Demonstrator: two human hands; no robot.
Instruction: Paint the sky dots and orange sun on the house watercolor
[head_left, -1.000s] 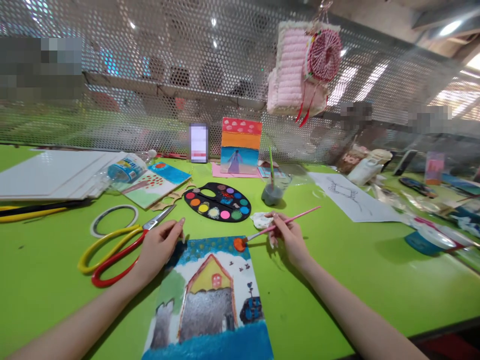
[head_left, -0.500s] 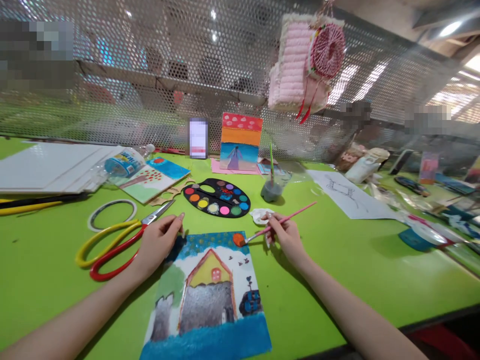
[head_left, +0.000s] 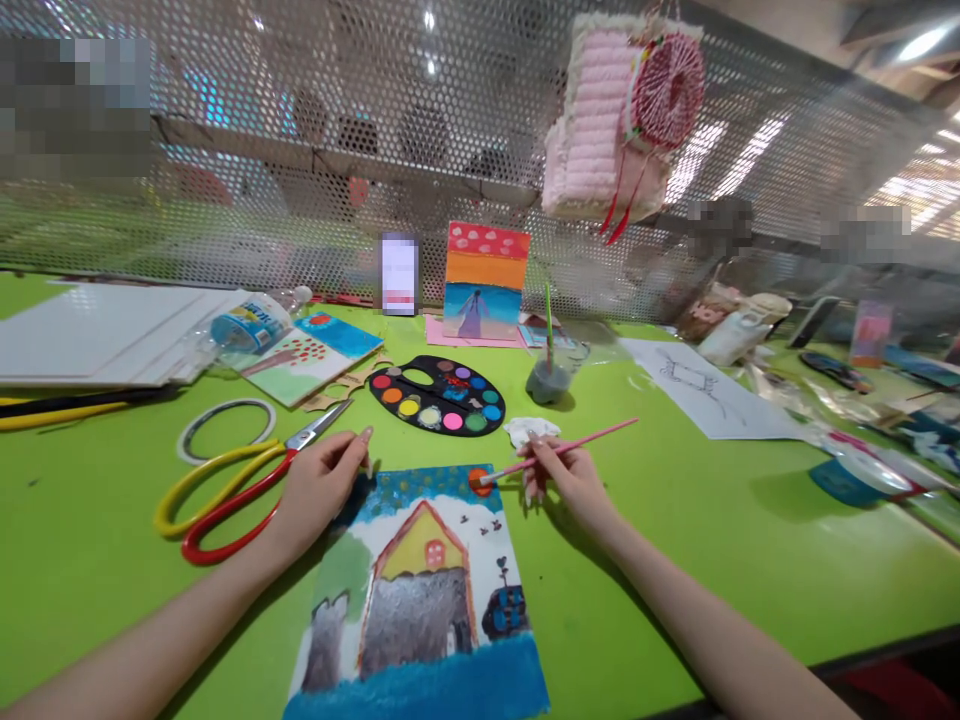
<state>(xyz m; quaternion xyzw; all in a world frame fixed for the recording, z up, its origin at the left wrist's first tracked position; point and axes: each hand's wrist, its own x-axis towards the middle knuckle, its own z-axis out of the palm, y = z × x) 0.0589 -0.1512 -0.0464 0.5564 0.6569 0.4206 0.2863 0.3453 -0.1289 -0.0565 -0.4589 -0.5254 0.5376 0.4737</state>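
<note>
A painted sheet [head_left: 420,600] with a yellow house, grey wall and blue border lies on the green table [head_left: 712,520] in front of me. My right hand [head_left: 566,475] pinches a pink paintbrush [head_left: 570,447] whose tip touches an orange sun at the painting's upper right corner. My left hand [head_left: 319,490] rests curled on the painting's upper left corner, pressing it down. A black oval paint palette [head_left: 439,395] with several colour wells sits just beyond the painting.
Yellow and red scissors [head_left: 240,480] and a tape ring [head_left: 226,425] lie left of my left hand. A grey water cup [head_left: 547,380] holds a green brush. A crumpled tissue [head_left: 529,430], a small upright painting [head_left: 484,285] and a pencil sketch [head_left: 701,390] lie beyond. Perforated metal mesh backs the table.
The brush tip has stayed on the orange sun with only a slight shift of my right hand. My left hand has not moved. The view shifted a little.
</note>
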